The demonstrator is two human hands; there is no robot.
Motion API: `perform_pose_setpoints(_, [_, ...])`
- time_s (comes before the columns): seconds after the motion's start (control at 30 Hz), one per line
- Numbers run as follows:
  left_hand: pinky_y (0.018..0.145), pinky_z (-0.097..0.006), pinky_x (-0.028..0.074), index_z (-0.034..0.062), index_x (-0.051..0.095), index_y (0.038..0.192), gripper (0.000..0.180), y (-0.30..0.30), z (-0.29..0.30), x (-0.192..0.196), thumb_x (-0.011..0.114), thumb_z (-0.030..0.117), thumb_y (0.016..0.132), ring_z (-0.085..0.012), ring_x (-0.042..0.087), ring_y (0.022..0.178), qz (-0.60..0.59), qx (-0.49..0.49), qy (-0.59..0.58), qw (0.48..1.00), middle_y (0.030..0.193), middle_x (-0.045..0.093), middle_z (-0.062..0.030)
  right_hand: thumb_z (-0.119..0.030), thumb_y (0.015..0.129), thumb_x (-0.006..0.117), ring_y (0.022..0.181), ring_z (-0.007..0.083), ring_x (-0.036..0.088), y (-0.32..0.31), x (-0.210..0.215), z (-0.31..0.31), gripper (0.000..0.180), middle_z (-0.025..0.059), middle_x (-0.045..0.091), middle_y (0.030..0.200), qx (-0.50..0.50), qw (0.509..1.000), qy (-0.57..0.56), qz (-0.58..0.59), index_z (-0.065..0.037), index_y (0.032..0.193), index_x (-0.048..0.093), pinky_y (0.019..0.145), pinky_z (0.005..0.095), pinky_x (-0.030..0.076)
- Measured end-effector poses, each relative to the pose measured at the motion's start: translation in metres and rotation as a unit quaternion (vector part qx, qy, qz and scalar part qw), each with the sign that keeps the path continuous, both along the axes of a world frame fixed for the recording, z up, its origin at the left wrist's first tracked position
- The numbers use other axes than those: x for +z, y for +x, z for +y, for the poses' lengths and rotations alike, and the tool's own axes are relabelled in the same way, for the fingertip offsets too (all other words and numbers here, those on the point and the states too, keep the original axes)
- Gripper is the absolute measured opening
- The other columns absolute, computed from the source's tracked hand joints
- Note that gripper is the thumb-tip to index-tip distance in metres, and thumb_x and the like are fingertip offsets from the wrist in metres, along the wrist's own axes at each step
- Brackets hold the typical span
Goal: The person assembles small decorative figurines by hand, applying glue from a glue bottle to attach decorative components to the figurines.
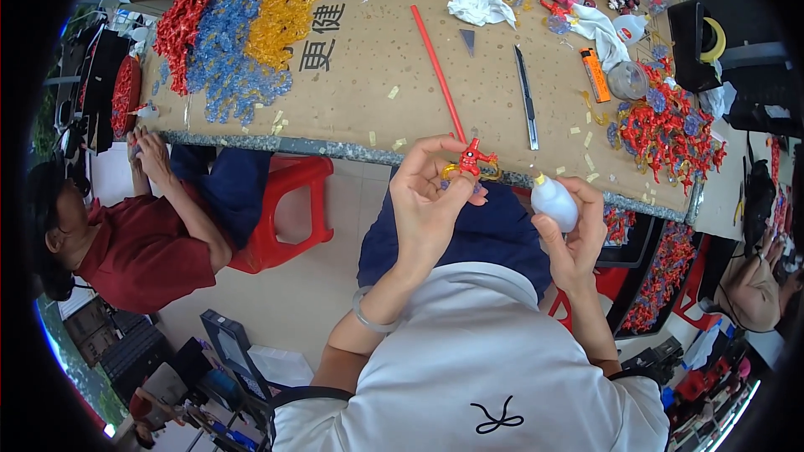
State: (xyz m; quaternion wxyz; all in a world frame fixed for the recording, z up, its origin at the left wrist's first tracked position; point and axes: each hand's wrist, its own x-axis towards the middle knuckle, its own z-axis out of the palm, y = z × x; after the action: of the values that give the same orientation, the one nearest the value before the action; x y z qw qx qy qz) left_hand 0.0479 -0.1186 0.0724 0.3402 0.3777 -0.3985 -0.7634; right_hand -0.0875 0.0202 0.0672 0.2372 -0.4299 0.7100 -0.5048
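My left hand (425, 194) pinches a small red and yellow plastic ornament (471, 163) at its fingertips, held just off the table's front edge. My right hand (574, 238) grips a small white squeeze bottle (554, 201) with a yellow tip, its nozzle pointing up and left, a short way to the right of the ornament. Both hands hover over my lap, above dark blue trousers.
The cardboard-covered table (377, 75) carries heaps of red, blue and yellow pieces (230, 33) at left, a red stick (437, 67), a utility knife (526, 96), an orange lighter (595, 75), cloths and a red-blue pile (666, 130) at right. A person in red (142, 243) sits at left beside a red stool (285, 201).
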Motion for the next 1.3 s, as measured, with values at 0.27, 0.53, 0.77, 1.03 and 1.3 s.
perform_pose_setpoints(0.27, [0.069, -0.025, 0.058, -0.0094, 0.055, 0.122, 0.038, 0.002, 0.001, -0.001, 0.056, -0.01, 0.084, -0.0093, 0.062, 0.074, -0.039, -0.001, -0.019, 0.999, 0.09, 0.063, -0.0098, -0.01, 0.084, 0.073, 0.089, 0.018, 0.065, 0.001, -0.002, -0.006, 0.049, 0.0172, 0.067, 0.101, -0.003, 0.999, -0.033, -0.01, 0.005, 0.122, 0.046, 0.079, 0.0282, 0.051])
perform_pose_setpoints(0.53, [0.073, -0.024, 0.057, -0.0108, 0.053, 0.124, 0.042, 0.002, 0.006, 0.008, 0.057, -0.011, 0.082, -0.0096, 0.062, 0.079, -0.072, 0.001, -0.041, 0.997, 0.095, 0.064, -0.0109, -0.011, 0.074, 0.082, 0.081, 0.0253, 0.069, 0.005, 0.002, -0.008, 0.043, 0.0188, 0.069, 0.095, -0.018, 0.992, -0.042, 0.117, 0.006, 0.108, 0.061, 0.072, 0.0323, 0.054])
perform_pose_setpoints(0.77, [0.07, -0.022, 0.054, -0.0102, 0.053, 0.126, 0.045, 0.003, 0.009, 0.01, 0.059, -0.01, 0.081, -0.0089, 0.059, 0.082, -0.096, -0.001, -0.069, 0.993, 0.097, 0.064, -0.0106, -0.009, 0.07, 0.083, 0.079, 0.0293, 0.068, 0.007, 0.006, -0.01, 0.041, 0.0186, 0.07, 0.094, -0.015, 0.984, -0.066, 0.164, 0.007, 0.102, 0.065, 0.071, 0.0341, 0.054])
perform_pose_setpoints(1.03, [0.068, -0.02, 0.054, -0.0097, 0.054, 0.125, 0.044, 0.004, 0.007, 0.01, 0.059, -0.009, 0.082, -0.0073, 0.059, 0.079, -0.096, -0.005, -0.056, 0.994, 0.094, 0.064, -0.0097, -0.007, 0.069, 0.083, 0.078, 0.0306, 0.068, 0.007, 0.007, -0.011, 0.04, 0.0191, 0.069, 0.093, -0.006, 0.982, -0.068, 0.177, 0.008, 0.102, 0.064, 0.07, 0.0353, 0.054])
perform_pose_setpoints(1.3, [0.068, -0.021, 0.055, -0.0097, 0.053, 0.126, 0.044, 0.004, 0.004, 0.01, 0.059, -0.009, 0.082, -0.0074, 0.06, 0.079, -0.091, -0.01, -0.055, 0.994, 0.095, 0.065, -0.0103, -0.007, 0.07, 0.083, 0.078, 0.031, 0.068, 0.006, 0.008, -0.013, 0.039, 0.0196, 0.069, 0.093, 0.0, 0.98, -0.069, 0.187, 0.008, 0.102, 0.064, 0.07, 0.0359, 0.054])
